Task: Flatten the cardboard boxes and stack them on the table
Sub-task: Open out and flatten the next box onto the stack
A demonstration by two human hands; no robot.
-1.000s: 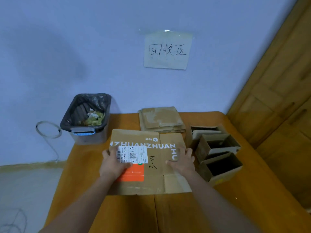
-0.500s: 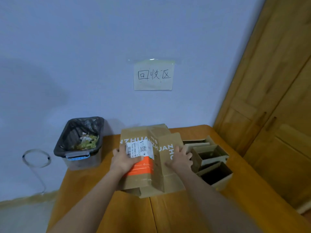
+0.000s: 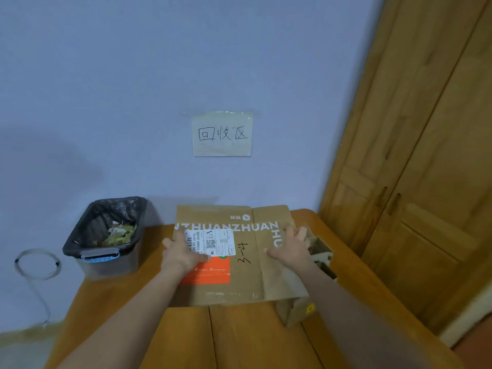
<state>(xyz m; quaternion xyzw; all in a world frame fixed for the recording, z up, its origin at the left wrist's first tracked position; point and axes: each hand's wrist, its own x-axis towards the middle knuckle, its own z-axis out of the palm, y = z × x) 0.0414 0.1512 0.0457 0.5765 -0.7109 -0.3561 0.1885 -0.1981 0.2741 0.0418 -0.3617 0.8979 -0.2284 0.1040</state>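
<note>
A flattened brown cardboard box (image 3: 247, 278) with white "ZHUANZHUAN" lettering, a shipping label and an orange patch lies spread wide over the far middle of the wooden table (image 3: 239, 339). My left hand (image 3: 183, 253) holds it at its left edge, over the label. At the right edge my right hand (image 3: 292, 247) grips it, with the fingers curled over the side. The sheet hides the pile of flattened cardboard behind it. Still-standing open boxes (image 3: 320, 253) peek out from under its right side, one corner (image 3: 295, 312) nearest me.
A grey bin with a black liner and scraps (image 3: 106, 235) stands at the table's far left corner. A wooden door (image 3: 426, 182) rises close on the right. A paper sign (image 3: 222, 134) hangs on the wall, and a wire loop (image 3: 37, 265) sits at the left.
Half a second ago the box was bent upward along a fold between my hands. Now it is spread flat and wider, further back on the table, covering the pile and part of the open boxes.
</note>
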